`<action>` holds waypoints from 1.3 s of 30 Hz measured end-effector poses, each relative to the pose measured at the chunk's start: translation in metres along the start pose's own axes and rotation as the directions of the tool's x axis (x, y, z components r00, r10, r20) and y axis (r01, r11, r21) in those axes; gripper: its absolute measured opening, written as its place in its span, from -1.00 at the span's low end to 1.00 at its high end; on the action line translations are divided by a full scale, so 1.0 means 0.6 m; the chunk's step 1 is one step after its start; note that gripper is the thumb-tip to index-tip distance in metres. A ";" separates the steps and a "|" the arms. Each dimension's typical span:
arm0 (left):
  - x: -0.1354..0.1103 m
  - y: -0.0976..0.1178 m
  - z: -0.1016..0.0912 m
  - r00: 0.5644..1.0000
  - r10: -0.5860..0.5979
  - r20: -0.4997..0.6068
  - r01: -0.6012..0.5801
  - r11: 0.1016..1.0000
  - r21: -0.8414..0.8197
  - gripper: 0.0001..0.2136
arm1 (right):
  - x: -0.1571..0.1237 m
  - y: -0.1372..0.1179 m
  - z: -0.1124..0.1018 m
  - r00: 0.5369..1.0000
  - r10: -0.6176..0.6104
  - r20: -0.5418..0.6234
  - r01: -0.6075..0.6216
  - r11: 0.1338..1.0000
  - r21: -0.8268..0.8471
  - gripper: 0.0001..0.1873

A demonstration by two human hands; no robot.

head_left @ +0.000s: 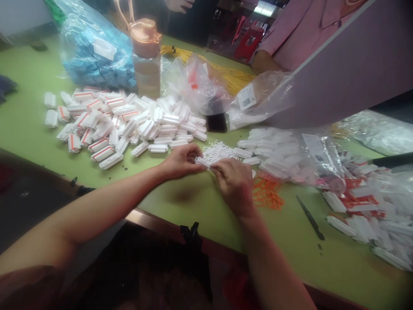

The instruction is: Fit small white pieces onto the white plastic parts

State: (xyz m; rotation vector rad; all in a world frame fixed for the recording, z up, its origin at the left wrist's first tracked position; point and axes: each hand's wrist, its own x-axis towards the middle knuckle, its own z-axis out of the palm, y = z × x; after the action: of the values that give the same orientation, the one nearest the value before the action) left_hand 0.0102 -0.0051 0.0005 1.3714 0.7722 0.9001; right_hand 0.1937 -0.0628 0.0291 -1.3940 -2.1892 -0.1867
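Note:
Between my two hands, just above the green table, is a small white plastic housing [202, 162]. My left hand [183, 161] pinches its left end. At its right end the fingers of my right hand [232, 178] are pressed together; whether they hold the housing or a tiny part on it is too small to tell. Right behind my hands lies a heap of small white plastic pieces [219, 151]. Orange plastic strips [268, 193] lie beside my right wrist. A large pile of white housings [112, 120], some with an orange stripe, spreads beyond my left hand.
A water bottle [146, 64] stands behind the pile, beside a bag of blue parts [97, 56]. A phone [217, 122], yellow cables [226, 73] and bagged white housings [277, 150] lie farther back. A knife [309, 217] rests at right near more housings [364, 224]. Another person [300, 34] is opposite.

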 end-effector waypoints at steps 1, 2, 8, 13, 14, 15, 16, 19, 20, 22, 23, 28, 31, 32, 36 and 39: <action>0.001 -0.001 -0.001 1.000 -0.005 -0.004 0.005 1.000 -0.008 -0.67 | -0.001 -0.001 0.000 1.000 -0.001 -0.001 0.001 1.000 -0.009 -0.81; 0.001 -0.002 -0.002 1.000 -0.013 -0.014 0.013 1.000 -0.022 -0.66 | -0.001 -0.002 0.000 1.000 -0.004 -0.003 0.004 1.000 -0.011 -0.81; 0.006 -0.008 -0.008 0.998 -0.021 -0.051 0.013 0.989 -0.150 -0.60 | -0.005 -0.008 0.000 1.000 0.006 0.003 -0.006 0.999 0.052 -0.77; 0.005 -0.005 -0.006 0.999 -0.006 -0.033 0.000 0.986 -0.165 -0.59 | -0.003 -0.003 -0.002 0.978 0.202 -0.059 -0.167 0.917 0.363 -0.72; 0.004 -0.004 -0.005 1.000 0.001 -0.028 -0.005 0.988 -0.152 -0.60 | -0.002 -0.001 -0.002 0.965 0.259 -0.049 -0.216 0.883 0.418 -0.69; 0.004 -0.003 -0.004 1.000 0.009 -0.023 -0.012 0.991 -0.135 -0.60 | -0.002 0.000 -0.002 0.951 0.308 -0.017 -0.268 0.851 0.452 -0.66; 0.003 -0.003 -0.004 1.000 0.019 -0.016 -0.021 0.993 -0.116 -0.61 | -0.002 0.000 -0.002 0.939 0.343 0.039 -0.320 0.824 0.468 -0.62; 0.000 -0.001 -0.002 0.998 0.050 0.024 -0.048 0.996 -0.070 -0.64 | 0.000 -0.001 0.000 0.889 0.378 0.258 -0.458 0.750 0.478 -0.49; -0.002 0.000 -0.001 0.997 0.059 0.041 -0.056 0.997 -0.058 -0.65 | 0.000 -0.003 0.001 0.872 0.374 0.317 -0.487 0.728 0.482 -0.47; -0.004 0.002 0.001 0.995 0.078 0.062 -0.075 0.996 -0.037 -0.68 | 0.001 -0.005 0.001 0.849 0.355 0.392 -0.521 0.689 0.504 -0.44; -0.005 0.002 0.002 0.994 0.087 0.066 -0.085 0.996 -0.026 -0.69 | 0.001 -0.006 0.002 0.843 0.348 0.411 -0.530 0.672 0.518 -0.45; -0.006 0.000 0.003 0.992 0.100 0.073 -0.102 0.995 0.020 -0.69 | 0.001 -0.005 0.003 0.815 0.366 0.449 -0.576 0.596 0.560 -0.46; -0.006 -0.002 0.002 0.992 0.097 0.076 -0.098 0.995 0.020 -0.67 | 0.003 -0.005 0.004 0.796 0.388 0.465 -0.603 0.572 0.555 -0.44; -0.006 -0.002 0.002 0.993 0.094 0.077 -0.096 0.995 0.021 -0.67 | 0.003 -0.005 0.005 0.793 0.391 0.467 -0.607 0.569 0.555 -0.43; -0.009 0.001 0.005 0.993 0.074 0.089 -0.078 0.996 0.047 -0.66 | 0.004 -0.010 0.005 0.799 0.384 0.462 -0.599 0.564 0.568 -0.43; -0.011 0.000 0.006 0.994 0.061 0.089 -0.065 0.997 0.045 -0.66 | 0.005 -0.011 0.005 0.808 0.370 0.459 -0.587 0.566 0.579 -0.46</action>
State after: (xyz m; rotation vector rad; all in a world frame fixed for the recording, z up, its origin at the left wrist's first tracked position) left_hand 0.0102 -0.0124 0.0006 1.4741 0.6902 0.8692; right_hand 0.1856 -0.0624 0.0289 -1.5242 -1.6507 1.0279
